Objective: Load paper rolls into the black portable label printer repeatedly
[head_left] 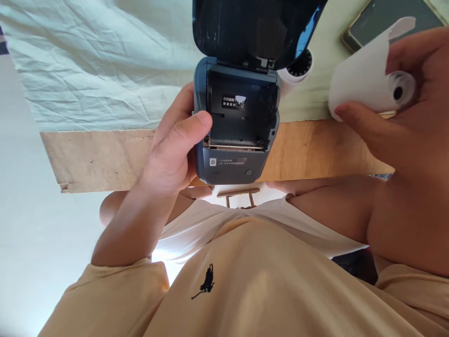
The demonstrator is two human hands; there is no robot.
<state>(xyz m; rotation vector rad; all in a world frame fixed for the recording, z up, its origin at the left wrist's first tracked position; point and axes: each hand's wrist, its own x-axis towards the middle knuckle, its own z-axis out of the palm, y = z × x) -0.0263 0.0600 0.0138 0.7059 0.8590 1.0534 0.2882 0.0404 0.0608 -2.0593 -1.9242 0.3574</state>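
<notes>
My left hand [178,135] grips a dark blue portable label printer [228,171] by its left side, thumb over the rim. The printer's lid [249,32] stands open away from me, and its paper bay [242,117] holds no roll. A small sticker with printed characters [231,101] shows inside the bay. At the right, my right hand [417,93] is closed around a white paper roll [365,75], with the thumb along its near side. One end of the paper curls loose at the top, and the roll's core end faces me.
Behind the printer stands a white cylinder with a dark ridged opening [300,68]. A dark flat phone-like object [393,23] lies at the upper right on the pale green cloth [105,70]. The wooden table edge [105,157] runs across in front of my legs.
</notes>
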